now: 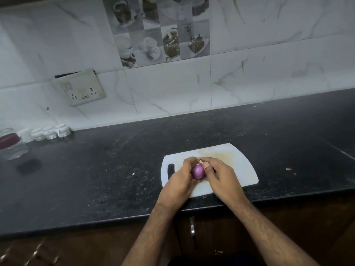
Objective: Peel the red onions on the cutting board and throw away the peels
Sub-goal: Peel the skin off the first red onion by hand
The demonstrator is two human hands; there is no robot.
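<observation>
- The kitchen is dim, with a cool grey cast.
- The marble wall tiles are the brightest surface; the black countertop takes in most of the light.
- The white cutting board stands out pale.
- A glass jar at far left is smeared and soft.
- Wide-angle bending curves the counter edge; the corners darken.

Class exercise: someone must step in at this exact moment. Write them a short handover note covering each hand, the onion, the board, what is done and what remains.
Left hand: grips the red onion above the white cutting board.
Right hand: fingers curled at the onion's top, pinching a bit of pale peel.
Done: the visible side looks smooth and purple, mostly peeled.
Left: strip the last skin and throw away the peels. No other onions or bin in view.
</observation>
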